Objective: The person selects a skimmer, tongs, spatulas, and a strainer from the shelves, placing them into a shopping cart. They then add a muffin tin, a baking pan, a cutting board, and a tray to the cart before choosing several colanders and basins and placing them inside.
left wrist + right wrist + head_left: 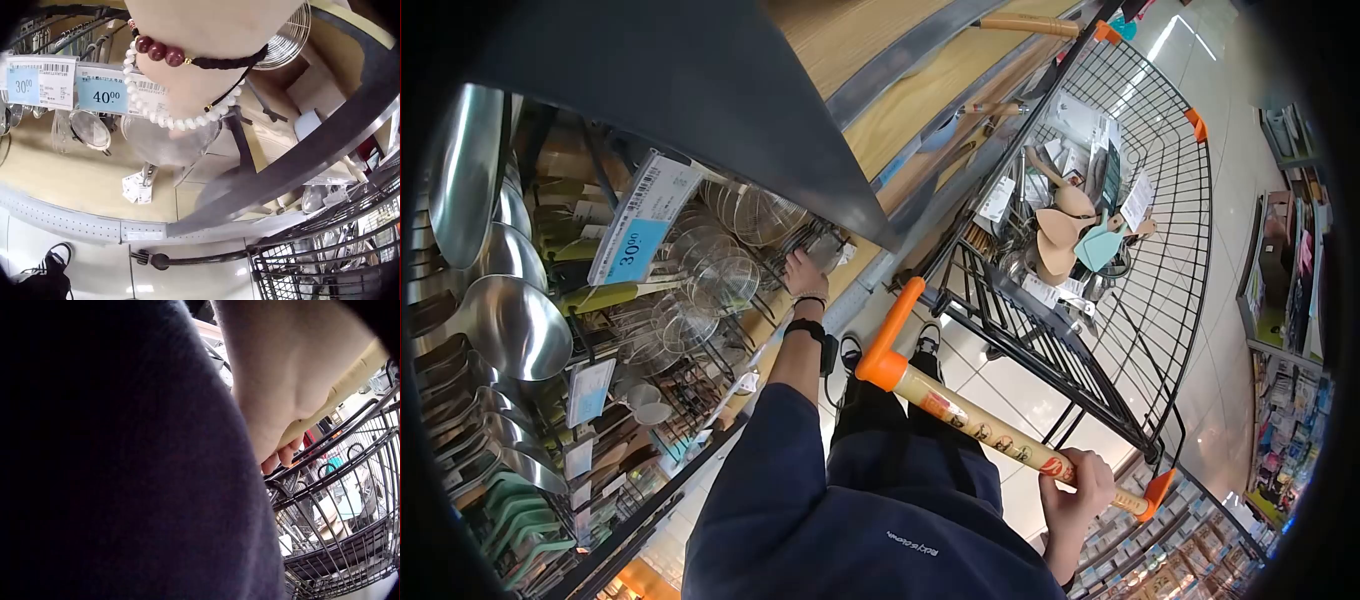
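Note:
In the head view the left hand (805,275) reaches to the end of a rack of wire strainers (725,280), beside a fine-mesh strainer (828,250). Whether its fingers grip anything there is unclear. From the left wrist, a large mesh strainer (172,140) hangs just under the hand (181,112), whose fingertips are hidden. The right hand (1080,490) curls round the cart handle (990,430) near its right end; some of its fingers (284,456) show below the handle in the right wrist view. Wooden and pale green utensils (1098,245) lie in the cart (1180,250).
Metal ladles (518,325) and green-handled tools hang at the left, with price tags (640,225) in front. A dark panel (700,110) juts over the rack. The cart stands close to the shelf edge (94,222). Other stocked shelves (1285,270) line the far right.

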A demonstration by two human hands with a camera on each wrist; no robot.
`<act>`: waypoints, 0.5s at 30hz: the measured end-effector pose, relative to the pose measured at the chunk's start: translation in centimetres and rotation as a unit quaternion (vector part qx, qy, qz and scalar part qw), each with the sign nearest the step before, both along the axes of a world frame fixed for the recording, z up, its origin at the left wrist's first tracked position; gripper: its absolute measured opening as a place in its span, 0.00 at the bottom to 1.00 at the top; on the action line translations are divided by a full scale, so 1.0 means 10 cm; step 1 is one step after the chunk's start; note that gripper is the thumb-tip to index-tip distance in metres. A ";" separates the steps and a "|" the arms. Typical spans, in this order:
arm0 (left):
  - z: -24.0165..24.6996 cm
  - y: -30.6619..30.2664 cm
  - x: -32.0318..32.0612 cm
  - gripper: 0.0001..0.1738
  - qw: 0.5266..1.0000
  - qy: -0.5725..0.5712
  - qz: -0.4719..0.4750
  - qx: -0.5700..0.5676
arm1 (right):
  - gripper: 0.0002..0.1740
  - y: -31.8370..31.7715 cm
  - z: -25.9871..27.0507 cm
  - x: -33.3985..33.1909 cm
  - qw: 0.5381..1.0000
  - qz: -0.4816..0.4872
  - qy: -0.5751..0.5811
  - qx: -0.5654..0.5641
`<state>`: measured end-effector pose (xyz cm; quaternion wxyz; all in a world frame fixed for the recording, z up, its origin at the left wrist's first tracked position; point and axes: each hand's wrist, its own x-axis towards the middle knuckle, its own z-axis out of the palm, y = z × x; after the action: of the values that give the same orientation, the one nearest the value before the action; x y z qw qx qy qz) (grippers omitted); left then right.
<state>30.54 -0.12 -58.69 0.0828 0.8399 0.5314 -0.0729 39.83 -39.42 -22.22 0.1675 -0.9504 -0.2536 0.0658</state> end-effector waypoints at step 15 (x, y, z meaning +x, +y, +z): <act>0.23 0.18 0.20 0.39 0.986 0.133 -0.011 -0.098 | 0.11 -0.03 -0.03 -0.02 1.000 0.010 -0.024 -0.001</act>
<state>32.50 1.66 -56.40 0.0928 0.8164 0.5185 -0.2367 39.63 -39.68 -22.56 0.1599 -0.9494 -0.2666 0.0447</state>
